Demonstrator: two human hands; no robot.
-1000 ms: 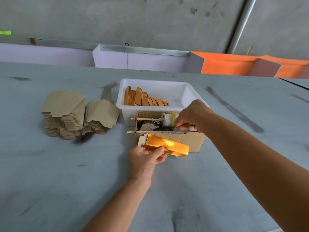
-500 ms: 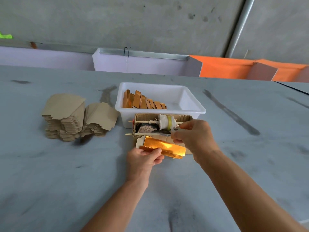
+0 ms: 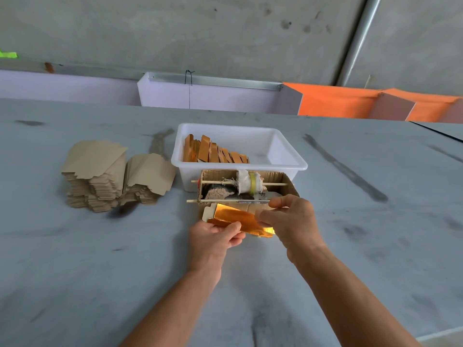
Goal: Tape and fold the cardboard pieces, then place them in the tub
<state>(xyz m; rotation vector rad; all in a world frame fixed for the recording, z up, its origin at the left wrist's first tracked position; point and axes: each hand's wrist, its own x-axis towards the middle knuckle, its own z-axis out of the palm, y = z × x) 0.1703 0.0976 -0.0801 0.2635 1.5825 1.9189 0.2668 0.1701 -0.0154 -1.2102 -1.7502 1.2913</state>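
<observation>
Two hands prepare taping: left hand (image 3: 215,240) grips the gold cardboard piece (image 3: 235,217) steady; right hand (image 3: 290,221), beside it, pinches apparently drawn tape; strip unclear.

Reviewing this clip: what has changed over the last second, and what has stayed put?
The right hand left the tape roll in the cardboard dispenser box and came back toward the gold cardboard piece, fingertips pinched as if drawing tape; the tape itself cannot be made out. The left hand still grips the piece. The white tub, the finished pieces inside it and the stack of flat blanks are unchanged.
</observation>
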